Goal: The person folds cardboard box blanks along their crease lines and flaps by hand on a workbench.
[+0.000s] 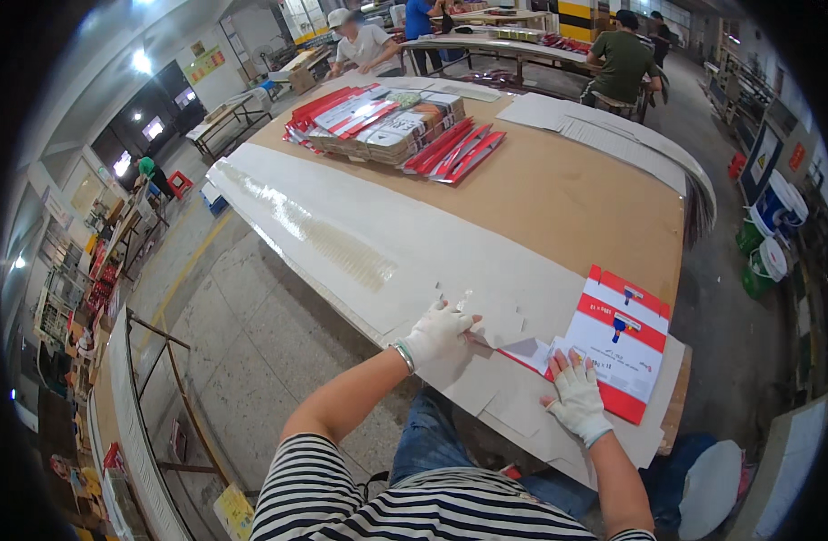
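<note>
My left hand (435, 335), in a white glove with bare fingertips, is closed above the pale cardboard sheet (342, 216) covering the table's near side. A thin brownish-grey strip (480, 340) shows at its fingertips; what the fingers pinch is too small to make out. My right hand (578, 393), gloved alike, lies with fingers spread on the near left part of a flat red and white printed carton (626, 365). A grey flap (526, 350) with a red edge extends from that carton towards my left hand. Wet-looking glue (319, 236) streaks the pale sheet.
Bundled printed cartons (387, 126) and loose red ones (456, 151) lie at the far side. Pale cardboard sheets (603, 135) hang over the far right edge. Buckets (765, 261) stand right; a metal frame (175, 397) stands left. Several people work beyond the table.
</note>
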`<state>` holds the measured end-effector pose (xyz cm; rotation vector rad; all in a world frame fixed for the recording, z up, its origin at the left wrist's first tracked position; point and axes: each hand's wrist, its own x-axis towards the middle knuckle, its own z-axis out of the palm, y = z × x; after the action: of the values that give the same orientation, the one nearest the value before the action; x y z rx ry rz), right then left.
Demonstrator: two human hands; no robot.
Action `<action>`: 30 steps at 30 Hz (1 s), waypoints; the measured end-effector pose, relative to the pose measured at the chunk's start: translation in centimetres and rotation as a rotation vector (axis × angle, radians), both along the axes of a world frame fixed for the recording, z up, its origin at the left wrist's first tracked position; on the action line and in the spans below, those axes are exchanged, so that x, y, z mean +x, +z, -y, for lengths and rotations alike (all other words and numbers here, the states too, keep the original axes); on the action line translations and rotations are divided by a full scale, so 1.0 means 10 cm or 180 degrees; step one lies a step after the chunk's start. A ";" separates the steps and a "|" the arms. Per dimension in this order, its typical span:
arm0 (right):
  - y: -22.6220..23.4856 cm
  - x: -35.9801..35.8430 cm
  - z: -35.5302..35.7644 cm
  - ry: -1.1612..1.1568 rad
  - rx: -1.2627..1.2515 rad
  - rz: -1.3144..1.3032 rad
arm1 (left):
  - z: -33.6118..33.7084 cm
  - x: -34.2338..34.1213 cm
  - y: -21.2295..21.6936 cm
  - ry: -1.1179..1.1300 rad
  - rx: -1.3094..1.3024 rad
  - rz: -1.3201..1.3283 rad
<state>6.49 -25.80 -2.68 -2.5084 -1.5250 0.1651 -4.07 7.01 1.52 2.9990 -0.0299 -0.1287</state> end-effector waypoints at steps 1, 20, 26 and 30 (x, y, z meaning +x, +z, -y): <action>0.00 0.00 -0.01 0.0005 0.0016 0.0021 | 0.00 0.03 -0.03 0.0234 -0.0085 -0.0049; 0.06 0.00 -0.09 -0.0076 -0.0028 -0.0018 | 0.61 0.27 -0.44 0.2614 -0.4403 0.2815; 0.09 -0.01 -0.03 -0.0138 -0.0095 -0.0072 | 0.57 0.29 -0.40 0.2350 -0.4538 0.0896; 0.08 -0.05 -0.04 -0.0096 -0.0071 -0.0098 | 0.54 0.37 -0.62 0.2125 -0.3386 0.1228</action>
<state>5.96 -25.45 -1.90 -2.5324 -1.4812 0.2163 -0.39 1.61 -4.70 1.8044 0.6313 0.4042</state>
